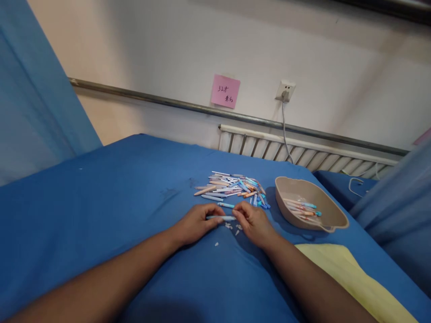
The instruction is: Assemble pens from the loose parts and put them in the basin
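Observation:
Between my two hands lies a pale blue pen barrel (pixel 226 218), held level above the blue cloth. My left hand (pixel 204 219) pinches its left end with thumb and fingers. The fingers of my right hand (pixel 251 220) are closed at its right end, and they hide that tip. Just below sit several small white pen tips (pixel 229 226), with one loose white piece (pixel 216 244) nearer me. Beyond my hands a blue-ended pen (pixel 225 205) lies beside a heap of pen parts (pixel 222 186) in white, beige, blue and orange.
To the right stands a beige plastic basin (pixel 311 190) holding several pens (pixel 301 208). A yellow cloth (pixel 340 260) lies by my right forearm. Behind the blue-covered table (pixel 101 202) are a radiator (pixel 269 146), a rail, a socket with a cable (pixel 285 92) and a pink note (pixel 225 91).

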`<state>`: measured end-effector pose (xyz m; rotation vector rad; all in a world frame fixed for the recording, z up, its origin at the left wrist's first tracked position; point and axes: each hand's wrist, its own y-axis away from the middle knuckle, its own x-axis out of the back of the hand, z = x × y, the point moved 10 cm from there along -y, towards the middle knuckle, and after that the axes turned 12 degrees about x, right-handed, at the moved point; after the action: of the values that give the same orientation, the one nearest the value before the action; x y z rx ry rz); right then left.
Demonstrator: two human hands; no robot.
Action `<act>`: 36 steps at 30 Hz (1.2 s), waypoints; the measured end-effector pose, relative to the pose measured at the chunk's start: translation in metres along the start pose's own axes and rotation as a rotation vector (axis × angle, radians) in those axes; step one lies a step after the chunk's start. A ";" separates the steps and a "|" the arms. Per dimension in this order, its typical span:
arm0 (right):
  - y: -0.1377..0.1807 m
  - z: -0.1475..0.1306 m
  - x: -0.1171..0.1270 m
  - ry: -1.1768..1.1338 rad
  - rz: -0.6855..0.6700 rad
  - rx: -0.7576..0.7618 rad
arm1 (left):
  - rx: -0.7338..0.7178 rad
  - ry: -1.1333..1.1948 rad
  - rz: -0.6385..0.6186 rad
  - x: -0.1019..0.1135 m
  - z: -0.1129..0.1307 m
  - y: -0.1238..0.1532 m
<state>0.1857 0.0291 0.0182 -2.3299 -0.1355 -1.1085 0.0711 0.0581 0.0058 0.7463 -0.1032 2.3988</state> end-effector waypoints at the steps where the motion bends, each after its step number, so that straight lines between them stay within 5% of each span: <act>1: 0.001 -0.003 -0.004 0.023 -0.024 -0.009 | 0.004 0.020 -0.032 -0.006 0.002 0.002; 11: 0.004 -0.014 -0.013 -0.008 -0.043 -0.055 | 0.167 0.355 -0.160 -0.030 -0.011 0.004; 18: 0.007 0.015 -0.006 -0.074 0.064 -0.138 | 0.284 0.396 -0.033 -0.015 -0.026 -0.001; 36: 0.004 -0.018 -0.015 -0.259 0.080 -0.039 | 0.142 0.372 -0.239 -0.036 -0.009 0.005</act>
<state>0.1649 0.0186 0.0143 -2.4827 -0.1164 -0.7741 0.0870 0.0370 -0.0203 0.3394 0.2942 2.2858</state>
